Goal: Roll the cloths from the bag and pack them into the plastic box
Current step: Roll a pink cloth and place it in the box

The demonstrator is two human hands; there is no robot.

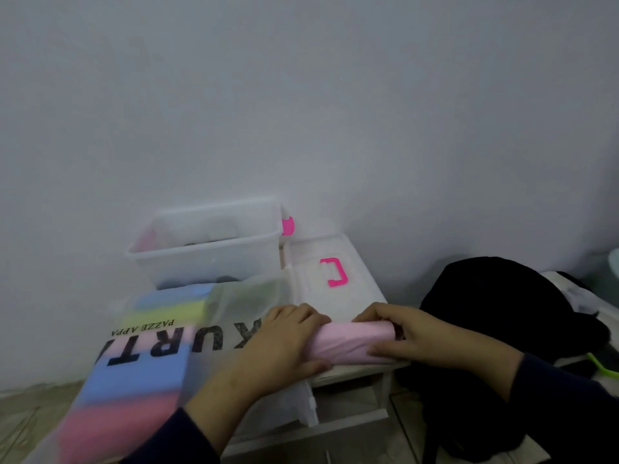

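A rolled pink cloth [351, 343] lies across the near end of the box lid [335, 272], which is white with a pink handle. My left hand [284, 336] grips its left end and my right hand [402, 333] wraps its right end. Behind, against the wall, stands the clear plastic box [204, 249], open, with a pink roll and dark shapes dimly visible inside. A translucent printed bag [150, 343] lies at the left with blue, yellow-green and pink cloths showing through it.
A black bag or garment [502, 313] is heaped at the right. A bright green object [603, 366] pokes out at the right edge. A low white stool [351, 396] holds the lid; a pale wall is close behind. The floor is tiled.
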